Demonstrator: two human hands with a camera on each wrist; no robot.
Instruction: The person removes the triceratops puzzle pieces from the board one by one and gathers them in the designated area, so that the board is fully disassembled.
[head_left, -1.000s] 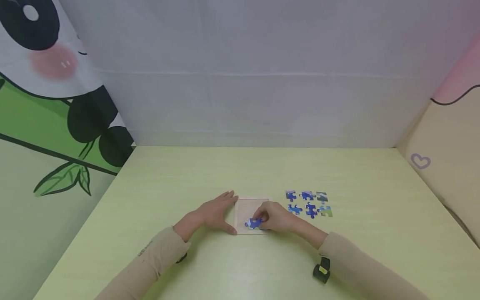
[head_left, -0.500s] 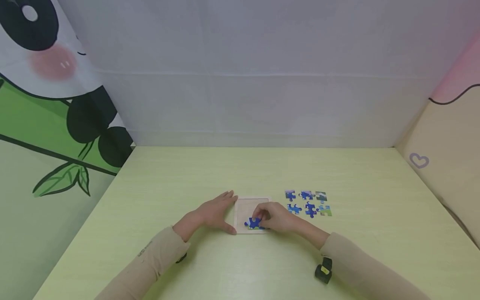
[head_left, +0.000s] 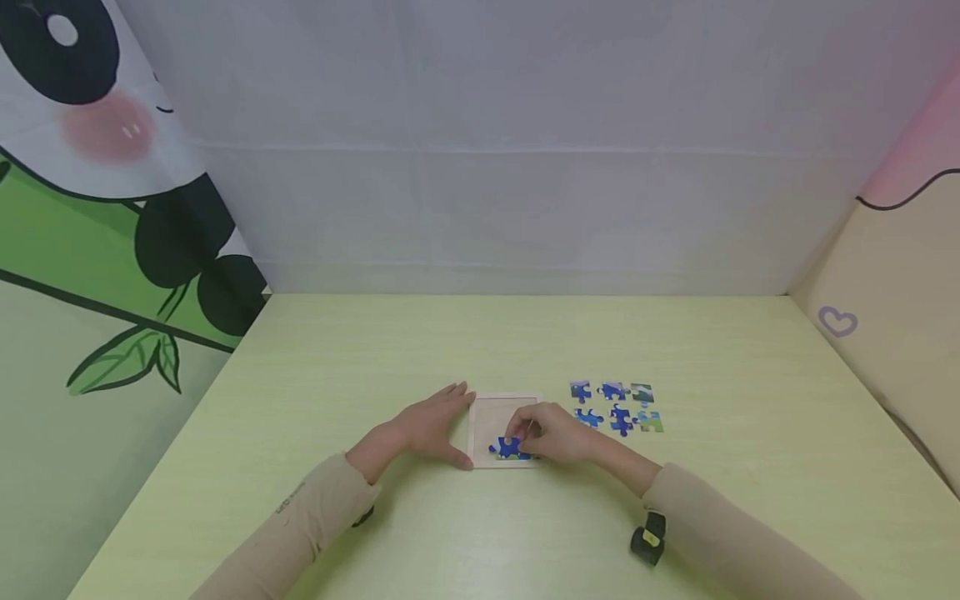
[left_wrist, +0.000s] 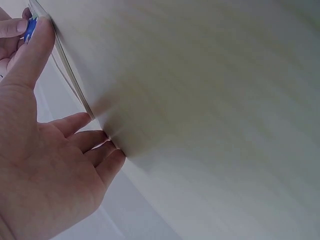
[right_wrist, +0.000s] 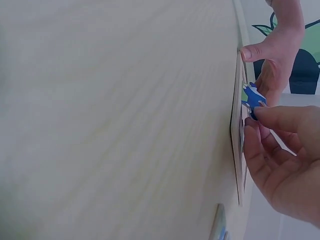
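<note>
A shallow square wooden puzzle tray lies on the table between both hands. My left hand rests at its left side, fingers spread, with the thumb by the near left corner and fingertips by the far one. Over the tray's near part, my right hand pinches a blue jigsaw piece with some white and green on it. In the right wrist view that jigsaw piece stands tilted between thumb and fingers. Another piece seems to lie under the right fingers, mostly hidden.
Right of the tray, several loose jigsaw pieces lie in two rows on the pale table. A grey-white backdrop rises behind the table, and printed panels stand at both sides.
The pinched jigsaw piece has tilted slightly, and its glare is gone. Both hands stay almost in the same place.
</note>
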